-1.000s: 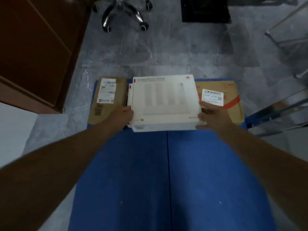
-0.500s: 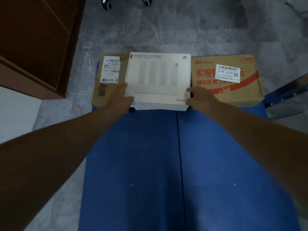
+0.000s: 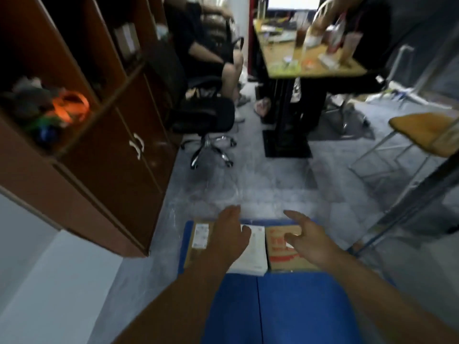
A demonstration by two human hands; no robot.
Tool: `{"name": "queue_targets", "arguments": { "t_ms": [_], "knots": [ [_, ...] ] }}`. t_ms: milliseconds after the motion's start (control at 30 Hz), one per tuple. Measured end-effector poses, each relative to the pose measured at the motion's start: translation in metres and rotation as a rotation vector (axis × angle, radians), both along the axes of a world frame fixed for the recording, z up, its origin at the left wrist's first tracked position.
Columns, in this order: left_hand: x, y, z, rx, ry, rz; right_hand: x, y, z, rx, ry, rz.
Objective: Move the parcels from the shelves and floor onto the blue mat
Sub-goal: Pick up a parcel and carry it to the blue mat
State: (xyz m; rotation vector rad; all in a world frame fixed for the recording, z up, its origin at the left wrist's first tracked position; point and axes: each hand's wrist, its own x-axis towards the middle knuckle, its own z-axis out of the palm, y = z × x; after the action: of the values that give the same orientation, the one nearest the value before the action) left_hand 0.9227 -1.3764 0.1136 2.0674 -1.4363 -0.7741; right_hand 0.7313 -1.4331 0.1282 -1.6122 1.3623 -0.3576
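Observation:
Three parcels lie side by side at the far end of the blue mat [image 3: 280, 309]: a brown box with a white label [image 3: 198, 242] on the left, a flat white box [image 3: 255, 252] in the middle, and a brown carton with red print [image 3: 280, 247] on the right. My left hand [image 3: 231, 234] hovers open over the left and middle boxes and holds nothing. Just as empty, my right hand [image 3: 305, 237] is spread above the red-printed carton. The frame is blurred.
A dark brown cabinet with open shelves [image 3: 82, 135] stands to the left, with an orange item [image 3: 72, 108] on a shelf. Ahead are a black office chair [image 3: 206, 120], a seated person [image 3: 218, 53], a cluttered desk [image 3: 305, 58], and a stool with metal legs [image 3: 422, 130] to the right.
Both hands have let go of the white box, which now rests on the mat between the two brown boxes. The hands have lifted off, and the view has tilted up to the room.

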Motion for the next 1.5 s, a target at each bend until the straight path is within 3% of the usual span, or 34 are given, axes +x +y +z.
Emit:
{"name": "queue_targets", "arguments": {
  "t_ms": [233, 400, 500, 567, 700, 1000, 1167, 1300, 1500],
  "knots": [
    [-0.052, 0.024, 0.233, -0.236, -0.333, -0.266, -0.071, 0.025, 0.225, -0.319, 0.134, 0.100],
    [-0.096, 0.044, 0.326, -0.313, -0.350, -0.332, -0.091, 0.055, 0.327, -0.479, 0.189, 0.052],
    [-0.116, 0.062, 0.359, -0.378, -0.364, -0.422, -0.097, 0.092, 0.359, -0.508, 0.112, 0.000],
    [-0.124, 0.079, 0.372, -0.417, -0.385, -0.468, -0.103, 0.125, 0.361, -0.529, 0.079, -0.029],
    [-0.141, 0.122, 0.383, -0.444, -0.433, -0.585, -0.124, 0.191, 0.349, -0.529, 0.210, -0.045],
    [-0.197, 0.231, 0.372, -0.438, -0.417, -0.904, -0.192, 0.347, 0.355, -0.581, 0.391, -0.450],
    [-0.272, 0.304, 0.363, -0.534, -0.368, -1.152, -0.255, 0.473, 0.345, -0.515, 0.580, -0.590],
    [-0.340, 0.387, 0.361, -0.598, -0.332, -1.335, -0.307, 0.589, 0.343, -0.422, 0.622, -0.842],
    [-0.438, 0.536, 0.357, -0.538, -0.241, -1.607, -0.360, 0.762, 0.339, -0.296, 0.656, -1.028]
  ]
}}
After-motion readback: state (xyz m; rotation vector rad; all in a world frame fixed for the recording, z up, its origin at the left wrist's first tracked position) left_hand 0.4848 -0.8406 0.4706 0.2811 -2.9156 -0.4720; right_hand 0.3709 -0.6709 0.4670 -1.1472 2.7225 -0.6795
